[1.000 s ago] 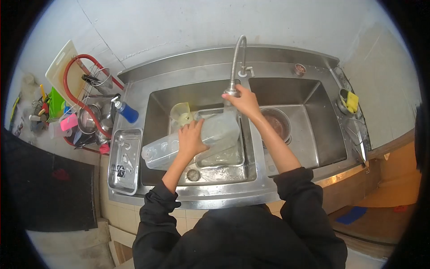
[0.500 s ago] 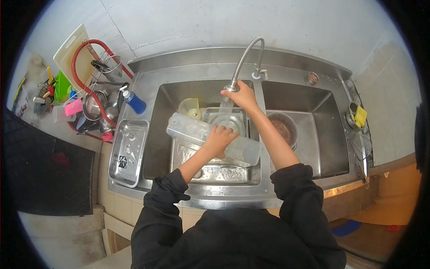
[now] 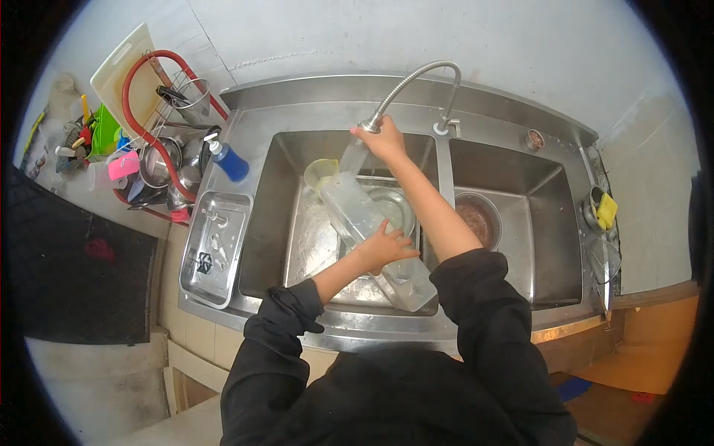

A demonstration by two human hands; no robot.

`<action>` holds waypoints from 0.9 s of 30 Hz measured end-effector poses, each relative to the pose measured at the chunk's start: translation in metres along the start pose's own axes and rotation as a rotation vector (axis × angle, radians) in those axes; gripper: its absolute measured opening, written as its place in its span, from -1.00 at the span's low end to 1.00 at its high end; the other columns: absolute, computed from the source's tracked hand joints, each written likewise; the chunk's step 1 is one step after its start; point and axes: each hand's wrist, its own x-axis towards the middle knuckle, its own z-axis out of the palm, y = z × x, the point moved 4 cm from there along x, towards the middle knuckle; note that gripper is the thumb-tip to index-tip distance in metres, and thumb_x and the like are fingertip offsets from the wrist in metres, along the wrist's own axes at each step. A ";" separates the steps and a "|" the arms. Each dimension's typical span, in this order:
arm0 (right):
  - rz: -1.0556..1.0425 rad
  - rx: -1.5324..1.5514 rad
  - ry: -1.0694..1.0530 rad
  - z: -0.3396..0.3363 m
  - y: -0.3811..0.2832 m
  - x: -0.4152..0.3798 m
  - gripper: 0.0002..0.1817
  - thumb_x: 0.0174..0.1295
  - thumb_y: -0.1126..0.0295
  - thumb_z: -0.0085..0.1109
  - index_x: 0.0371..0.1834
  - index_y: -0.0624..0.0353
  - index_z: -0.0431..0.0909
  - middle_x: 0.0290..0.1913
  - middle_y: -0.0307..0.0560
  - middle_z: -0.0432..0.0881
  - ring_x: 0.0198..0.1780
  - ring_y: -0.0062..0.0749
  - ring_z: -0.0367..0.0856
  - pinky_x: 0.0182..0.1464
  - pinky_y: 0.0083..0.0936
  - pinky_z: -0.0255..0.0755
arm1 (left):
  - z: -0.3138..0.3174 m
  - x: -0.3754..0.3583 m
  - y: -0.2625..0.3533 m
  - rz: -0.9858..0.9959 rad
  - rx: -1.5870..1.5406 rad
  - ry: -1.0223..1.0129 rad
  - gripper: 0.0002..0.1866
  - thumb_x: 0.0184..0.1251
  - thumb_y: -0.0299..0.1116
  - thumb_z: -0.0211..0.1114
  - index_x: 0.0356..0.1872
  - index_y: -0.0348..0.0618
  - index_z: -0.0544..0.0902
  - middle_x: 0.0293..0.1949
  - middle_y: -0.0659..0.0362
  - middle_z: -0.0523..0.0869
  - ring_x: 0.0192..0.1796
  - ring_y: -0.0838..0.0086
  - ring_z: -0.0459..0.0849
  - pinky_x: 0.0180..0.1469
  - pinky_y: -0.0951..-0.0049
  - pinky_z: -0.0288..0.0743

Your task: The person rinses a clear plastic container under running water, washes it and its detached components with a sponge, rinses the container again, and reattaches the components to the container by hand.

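Observation:
My right hand point(image 3: 383, 139) is closed round the spray head point(image 3: 370, 125) of a flexible metal faucet, above the left sink basin. Water point(image 3: 355, 156) streams down from it toward the upper end of a long, clear plastic container point(image 3: 351, 207). My left hand point(image 3: 383, 249) grips that container by its side, fingers bent over the edge. It lies slanted across the basin, upper end to the left, lower end near the front rim. Beneath and behind it, partly hidden, are a clear round bowl point(image 3: 394, 204) and a yellowish plastic jug point(image 3: 320, 171).
A metal tray point(image 3: 195, 279) with small items stands left of the basin, near a blue soap bottle point(image 3: 232, 165). Farther left is a red-framed rack point(image 3: 128, 97) with pots. A round pot point(image 3: 483, 215) sits in the right basin point(image 3: 554, 245). A yellow sponge point(image 3: 607, 212) lies at the right.
The plastic container has turned from nearly level to a steeper slant, its upper end shifting right and its lower end nearer me. My right hand has moved the spray head left.

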 end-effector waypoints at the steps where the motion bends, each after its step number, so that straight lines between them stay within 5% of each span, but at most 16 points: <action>1: -0.015 0.020 -0.015 0.002 0.001 0.002 -0.29 -0.24 -0.06 0.33 -0.08 0.17 0.36 -0.19 0.05 0.58 -0.09 -0.13 0.55 -0.06 -0.32 0.39 | 0.000 -0.002 0.001 -0.001 -0.004 -0.001 0.04 -0.47 -0.29 0.52 0.24 0.33 0.17 0.11 0.28 0.36 0.21 0.30 0.30 0.20 -0.12 0.16; 7: -0.051 -0.045 -0.063 0.002 0.003 0.009 -0.29 -0.23 -0.07 0.33 -0.06 0.14 0.35 -0.18 0.00 0.59 -0.12 -0.16 0.57 -0.06 -0.34 0.39 | 0.015 -0.034 0.001 -0.012 0.030 0.054 -0.02 -0.44 -0.33 0.47 0.22 0.32 0.21 0.10 0.29 0.38 0.19 0.34 0.31 0.20 -0.14 0.14; 15: -0.041 -0.029 -0.132 -0.006 0.000 0.000 -0.30 -0.19 -0.01 0.30 0.01 0.14 0.35 -0.21 -0.02 0.61 -0.10 -0.19 0.57 -0.05 -0.38 0.38 | 0.026 -0.086 0.005 -0.276 -0.215 0.181 -0.09 -0.35 -0.42 0.36 0.24 0.28 0.22 0.10 0.30 0.36 0.18 0.32 0.29 0.25 -0.20 -0.03; 27: -0.041 -0.045 -0.359 -0.079 0.033 -0.037 -0.33 -0.25 0.03 0.31 -0.05 0.18 0.44 -0.17 0.06 0.57 -0.15 -0.24 0.57 -0.07 -0.45 0.38 | 0.035 -0.068 0.002 -0.408 -0.231 0.347 -0.12 -0.33 -0.49 0.31 0.23 0.24 0.26 0.07 0.24 0.38 0.14 0.24 0.32 0.20 -0.19 0.03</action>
